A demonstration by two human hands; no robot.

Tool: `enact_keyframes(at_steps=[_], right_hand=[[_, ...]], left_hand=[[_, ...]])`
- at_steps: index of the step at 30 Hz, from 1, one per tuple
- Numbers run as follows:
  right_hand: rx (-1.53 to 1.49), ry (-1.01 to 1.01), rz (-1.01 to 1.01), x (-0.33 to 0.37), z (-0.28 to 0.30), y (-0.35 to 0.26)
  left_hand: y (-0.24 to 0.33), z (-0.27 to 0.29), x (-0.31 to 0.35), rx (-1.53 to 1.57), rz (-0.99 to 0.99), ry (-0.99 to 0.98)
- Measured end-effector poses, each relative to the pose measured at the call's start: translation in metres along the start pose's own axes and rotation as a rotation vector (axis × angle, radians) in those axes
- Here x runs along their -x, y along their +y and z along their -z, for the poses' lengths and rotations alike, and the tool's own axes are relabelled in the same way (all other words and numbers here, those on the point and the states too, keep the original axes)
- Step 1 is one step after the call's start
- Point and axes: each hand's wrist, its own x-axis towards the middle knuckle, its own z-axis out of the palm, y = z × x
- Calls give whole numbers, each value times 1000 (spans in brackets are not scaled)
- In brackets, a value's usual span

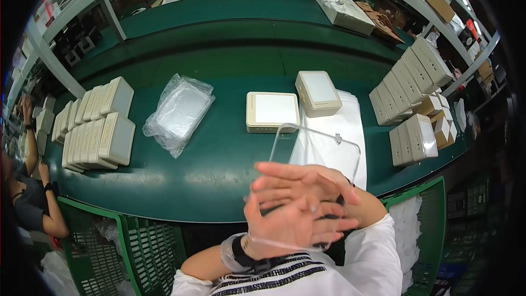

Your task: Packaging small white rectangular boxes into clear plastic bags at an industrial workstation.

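Crossed over the near edge of the table, my two hands hold a clear plastic rectangular cover (323,133) with rounded corners, raised and tilted. My left hand (290,227) is nearer to me, its fingers stretched to the right and overlapping the cover. Reaching in from the right, my right hand (301,180) has its fingers stretched leftward across it. Their exact contact with the cover is hard to make out. Just beyond lie a flat cream box (273,111) with a white top and a second cream box (318,90), which stands on white sheets (350,131).
Rows of cream boxes (101,140) stand at left, with a stack of them (405,85) at right beside small cartons (442,120). A clear plastic bag (179,111) lies left of centre. Green crates (126,230) line the near edge. A co-worker (41,203) is far left.
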Motion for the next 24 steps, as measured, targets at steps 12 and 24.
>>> enact_keyframes(at_steps=[12,24], right_hand=[[74,130,222,14,5,-11],[2416,810,177,14,-60,-40]], left_hand=[[8,2,8,-103,-13,156],[44,14,56,-786,-694,988]])
